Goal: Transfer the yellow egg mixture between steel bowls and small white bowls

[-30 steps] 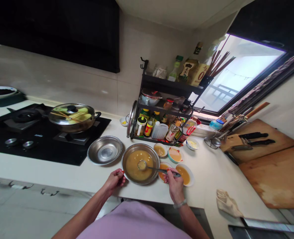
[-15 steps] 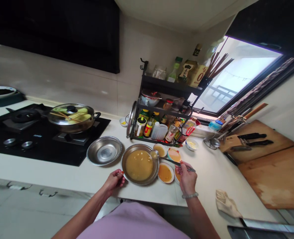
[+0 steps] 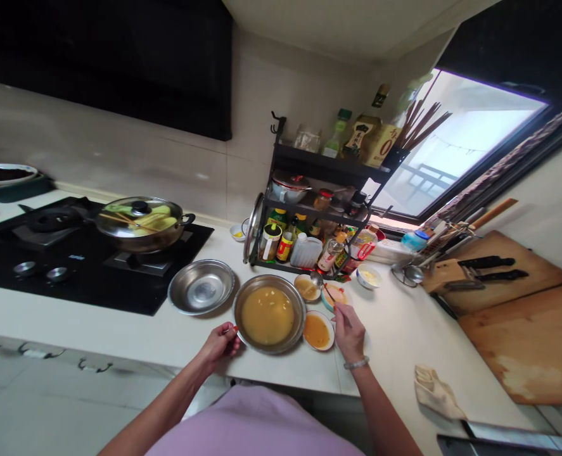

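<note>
My left hand (image 3: 224, 342) grips the rim of a steel bowl (image 3: 267, 315) filled with yellowish-brown soup with pale bits in it. In my right hand (image 3: 349, 329) is the handle of a ladle (image 3: 317, 279), its scoop over the far side of a small bowl (image 3: 305, 290) of brownish liquid. Close to that hand stand a bowl of orange soup (image 3: 317, 332) and a bowl with pinkish-orange contents (image 3: 334, 296). Another small bowl is mostly hidden behind my right hand.
An empty steel dish (image 3: 201, 288) sits left of the soup bowl. A lidded pan (image 3: 140, 225) with chopsticks stands on the black stove (image 3: 90, 278). Behind is a spice rack (image 3: 325, 161); to the right are a knife block (image 3: 445, 275), cutting boards (image 3: 542, 329) and a cloth (image 3: 435, 389).
The ladle has moved from the right edge of the steel bowl to over the small bowl beside it. My right hand shifted slightly left and up; my left hand stays at the rim.
</note>
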Demonstrator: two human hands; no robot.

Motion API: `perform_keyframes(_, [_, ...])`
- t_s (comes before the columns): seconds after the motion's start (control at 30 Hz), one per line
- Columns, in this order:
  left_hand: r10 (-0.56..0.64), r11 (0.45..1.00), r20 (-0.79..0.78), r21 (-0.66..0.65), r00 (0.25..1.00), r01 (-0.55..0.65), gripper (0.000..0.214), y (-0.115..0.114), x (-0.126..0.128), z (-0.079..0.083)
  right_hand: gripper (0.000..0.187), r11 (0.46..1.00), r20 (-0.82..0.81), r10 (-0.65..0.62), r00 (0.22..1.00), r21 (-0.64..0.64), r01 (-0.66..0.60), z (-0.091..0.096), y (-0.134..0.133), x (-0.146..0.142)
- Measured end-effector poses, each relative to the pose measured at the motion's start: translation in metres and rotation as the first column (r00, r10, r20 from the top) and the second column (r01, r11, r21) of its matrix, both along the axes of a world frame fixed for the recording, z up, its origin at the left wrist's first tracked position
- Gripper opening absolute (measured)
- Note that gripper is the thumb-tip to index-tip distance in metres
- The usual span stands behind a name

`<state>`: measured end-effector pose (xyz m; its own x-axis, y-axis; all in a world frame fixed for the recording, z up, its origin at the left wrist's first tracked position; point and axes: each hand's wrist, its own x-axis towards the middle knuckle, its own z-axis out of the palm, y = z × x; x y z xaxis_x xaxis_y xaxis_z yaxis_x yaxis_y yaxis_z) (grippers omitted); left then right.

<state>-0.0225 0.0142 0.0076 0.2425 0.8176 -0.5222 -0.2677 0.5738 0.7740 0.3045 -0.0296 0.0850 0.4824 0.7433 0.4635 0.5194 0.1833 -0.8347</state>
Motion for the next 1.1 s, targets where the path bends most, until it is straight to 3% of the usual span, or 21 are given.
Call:
perform_keyframes(0.13, [-0.002,1.0,0.007,-0.007,1.0,0.002,0.041,0.0,0.0,0.0,0.018,0.993,0.113,0.111,0.987,0.021,-0.115,0.005,-0.014,-0.015])
perform_keyframes(0.33, [-0.002,1.0,-0.001,-0.002,1.0,0.002,0.042,0.0,0.0,0.0,0.023,0.952,-0.141,0.271,0.952,-0.107,-0.287,-0.01,-0.033,-0.055])
perform_keyframes(0.43, [-0.005,1.0,-0.002,-0.003,1.0,0.005,0.043,0.0,0.0,-0.001,0.025,0.921,-0.191,0.324,0.927,-0.161,-0.355,-0.022,-0.04,-0.072])
perform_keyframes(0.6, [-0.011,1.0,-0.005,0.003,1.0,0.011,0.044,0.001,-0.001,0.0,0.036,0.941,-0.331,0.192,0.924,-0.205,-0.269,-0.027,-0.037,-0.081])
perform_keyframes(0.77, [-0.016,1.0,-0.011,0.003,1.0,0.016,0.042,0.001,-0.001,0.0,0.04,0.972,-0.503,0.071,0.862,-0.158,-0.172,-0.025,-0.028,-0.069])
perform_keyframes(1.1, [0.002,1.0,-0.012,-0.016,1.0,-0.002,0.042,0.001,0.0,-0.002,0.042,0.991,-0.588,-0.04,0.808,-0.128,-0.044,-0.004,-0.021,-0.047])
